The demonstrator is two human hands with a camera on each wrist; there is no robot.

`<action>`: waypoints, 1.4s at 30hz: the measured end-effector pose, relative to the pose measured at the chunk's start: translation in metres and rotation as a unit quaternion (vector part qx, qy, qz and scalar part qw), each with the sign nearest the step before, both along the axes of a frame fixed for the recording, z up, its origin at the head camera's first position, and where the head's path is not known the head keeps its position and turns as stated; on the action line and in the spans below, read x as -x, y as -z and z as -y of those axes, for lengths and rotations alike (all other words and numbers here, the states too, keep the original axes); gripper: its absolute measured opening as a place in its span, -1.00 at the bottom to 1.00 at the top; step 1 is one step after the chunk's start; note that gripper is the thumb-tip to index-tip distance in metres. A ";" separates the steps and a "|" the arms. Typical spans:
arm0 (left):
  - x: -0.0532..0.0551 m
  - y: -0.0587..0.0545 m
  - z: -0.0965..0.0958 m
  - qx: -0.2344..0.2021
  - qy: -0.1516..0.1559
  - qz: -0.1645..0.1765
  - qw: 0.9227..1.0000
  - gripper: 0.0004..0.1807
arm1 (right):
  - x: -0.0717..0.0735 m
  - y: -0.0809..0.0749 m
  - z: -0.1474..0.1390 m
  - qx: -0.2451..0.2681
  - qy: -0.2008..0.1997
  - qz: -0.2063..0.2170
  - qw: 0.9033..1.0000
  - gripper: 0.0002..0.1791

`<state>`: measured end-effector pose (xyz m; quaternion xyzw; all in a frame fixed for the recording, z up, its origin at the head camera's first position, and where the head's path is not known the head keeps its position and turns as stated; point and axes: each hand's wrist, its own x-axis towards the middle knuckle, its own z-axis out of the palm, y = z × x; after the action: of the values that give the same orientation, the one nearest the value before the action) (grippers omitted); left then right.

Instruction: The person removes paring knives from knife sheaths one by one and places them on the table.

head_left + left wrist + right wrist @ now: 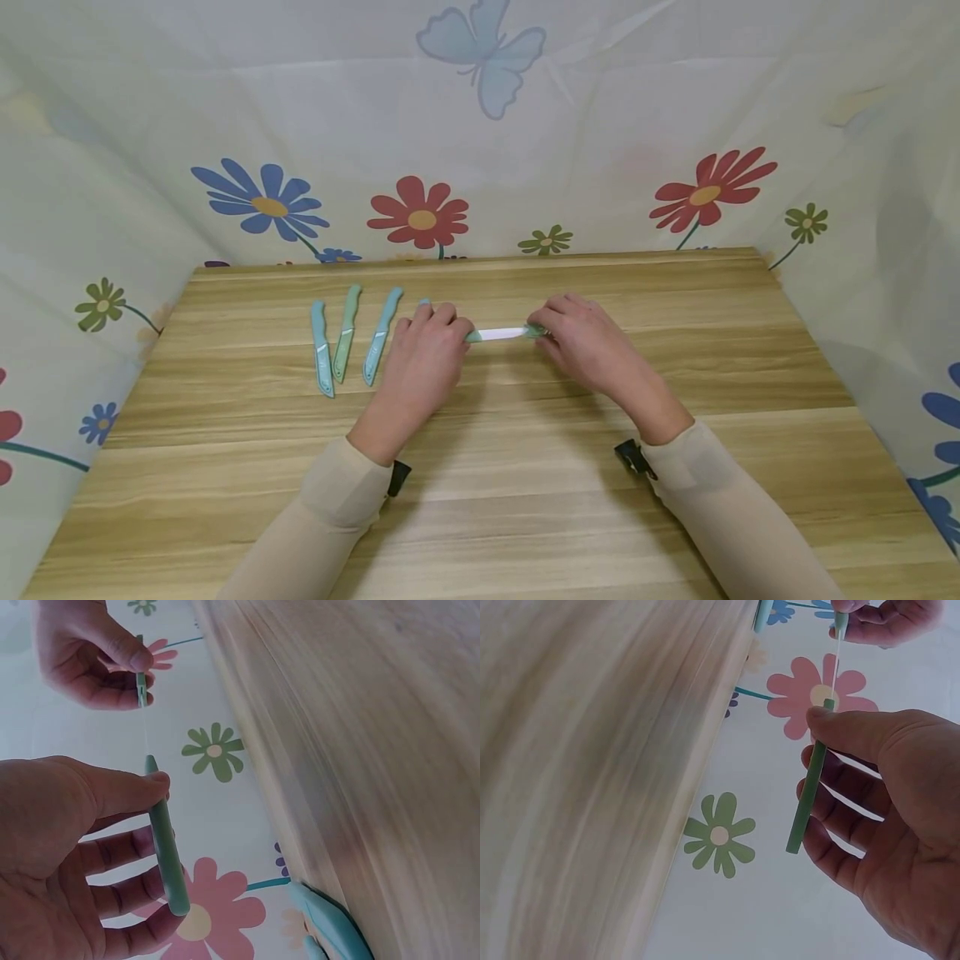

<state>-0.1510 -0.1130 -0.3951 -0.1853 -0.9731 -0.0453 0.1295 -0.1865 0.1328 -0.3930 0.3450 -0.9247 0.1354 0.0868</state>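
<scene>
In the head view, a small knife with a bare white blade (498,334) is stretched level between both hands over the table. My left hand (427,350) pinches its green handle (169,855) between thumb and fingers, as the left wrist view shows. My right hand (588,343) grips the slim green sheath (810,787), with the blade's tip end at the sheath's mouth. Most of the handle and sheath is hidden by the fingers in the head view.
Left of my left hand lie a blue sheathed knife (321,346), a green sheathed knife (347,333) and another blue sheathed knife (383,335). A blue tip (424,302) peeks out behind that hand. A flowered curtain (600,150) borders the wooden table (487,517).
</scene>
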 end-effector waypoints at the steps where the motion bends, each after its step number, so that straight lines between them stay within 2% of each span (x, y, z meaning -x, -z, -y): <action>1: 0.000 0.000 0.000 -0.001 0.000 0.002 1.000 -0.83 | 0.000 0.000 0.000 0.000 0.000 0.001 1.000 -0.74; 10: -0.001 -0.001 -0.001 -0.007 -0.002 0.010 1.000 -0.83 | -0.001 -0.004 -0.003 -0.004 0.016 0.016 1.000 -0.73; 23: -0.003 0.000 -0.009 -0.008 -0.007 0.018 1.000 -0.83 | -0.001 -0.009 -0.019 -0.021 0.063 0.065 0.996 -0.70; 35: -0.008 0.000 -0.032 0.009 -0.020 0.024 0.999 -0.92 | -0.007 -0.007 -0.041 -0.047 0.123 0.099 0.986 -0.71; 38: -0.009 0.001 -0.040 0.011 -0.026 0.034 0.999 -0.93 | -0.008 -0.006 -0.046 -0.047 0.132 0.113 0.984 -0.71; 42: -0.011 0.001 -0.052 0.011 -0.034 0.065 0.997 -0.91 | -0.010 -0.005 -0.052 -0.044 0.141 0.139 0.979 -0.66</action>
<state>-0.1405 -0.0611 -0.3960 -0.1497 -0.9857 -0.0422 0.0654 -0.1764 0.1851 -0.3876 0.1923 -0.9722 0.1273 -0.0399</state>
